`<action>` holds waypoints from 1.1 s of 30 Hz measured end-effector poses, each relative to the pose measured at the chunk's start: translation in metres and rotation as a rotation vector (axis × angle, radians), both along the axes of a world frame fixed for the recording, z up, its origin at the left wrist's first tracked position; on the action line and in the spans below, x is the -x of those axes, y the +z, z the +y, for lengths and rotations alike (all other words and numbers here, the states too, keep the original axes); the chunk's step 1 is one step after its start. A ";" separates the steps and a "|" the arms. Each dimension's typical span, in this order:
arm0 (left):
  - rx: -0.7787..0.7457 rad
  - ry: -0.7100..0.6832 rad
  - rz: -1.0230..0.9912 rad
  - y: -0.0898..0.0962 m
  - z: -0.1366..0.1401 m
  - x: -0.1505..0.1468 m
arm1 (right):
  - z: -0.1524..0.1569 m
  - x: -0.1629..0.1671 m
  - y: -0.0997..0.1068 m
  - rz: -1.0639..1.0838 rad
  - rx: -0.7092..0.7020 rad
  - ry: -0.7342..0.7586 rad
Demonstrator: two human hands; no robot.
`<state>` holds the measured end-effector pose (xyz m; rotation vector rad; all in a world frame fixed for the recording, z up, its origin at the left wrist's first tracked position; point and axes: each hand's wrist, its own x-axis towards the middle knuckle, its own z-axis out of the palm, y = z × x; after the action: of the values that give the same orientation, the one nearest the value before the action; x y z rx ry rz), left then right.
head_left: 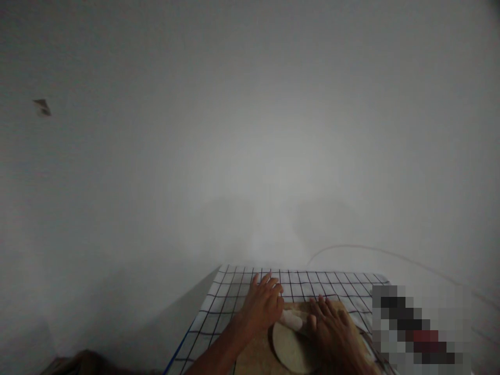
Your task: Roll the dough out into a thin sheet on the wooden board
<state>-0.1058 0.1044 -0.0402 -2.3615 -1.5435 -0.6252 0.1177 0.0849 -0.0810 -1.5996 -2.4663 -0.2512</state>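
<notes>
A pale rolling pin [292, 319] lies across the far part of a round, flattened sheet of dough [294, 348]. The dough rests on a wooden board [253, 355]. My left hand [264, 301] is on the pin's left end, closed over it with the fingertips reaching forward past it. Over the right end is my right hand [330, 325], thumb toward the middle of the pin and fingers pointing away from me. Both ends of the pin are hidden under my hands. My right hand and forearm cover the dough's right edge.
A white cloth with dark grid lines [230, 284] covers the table under the board. Beyond the table's far edge rises a plain pale wall [250, 130]. At the right, a blurred-out patch [422, 330] hides what is there. A brown, cloth-like shape [84, 363] sits low at the left.
</notes>
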 end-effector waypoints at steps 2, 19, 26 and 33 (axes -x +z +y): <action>0.022 -0.061 0.019 -0.006 0.012 0.004 | 0.002 0.000 0.001 0.015 0.041 0.013; 0.003 0.029 -0.054 -0.022 -0.039 0.009 | 0.005 0.008 0.008 0.146 0.041 -0.027; -0.037 0.108 -0.043 -0.030 -0.071 0.004 | 0.002 0.004 0.013 0.131 0.028 0.082; -0.328 0.179 0.152 -0.058 -0.116 -0.003 | -0.004 0.006 0.019 0.183 0.107 0.067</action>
<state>-0.1033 -0.0120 -0.0985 -1.9586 -1.4412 -0.5907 0.1113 0.0810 -0.0620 -1.5024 -2.4225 0.0359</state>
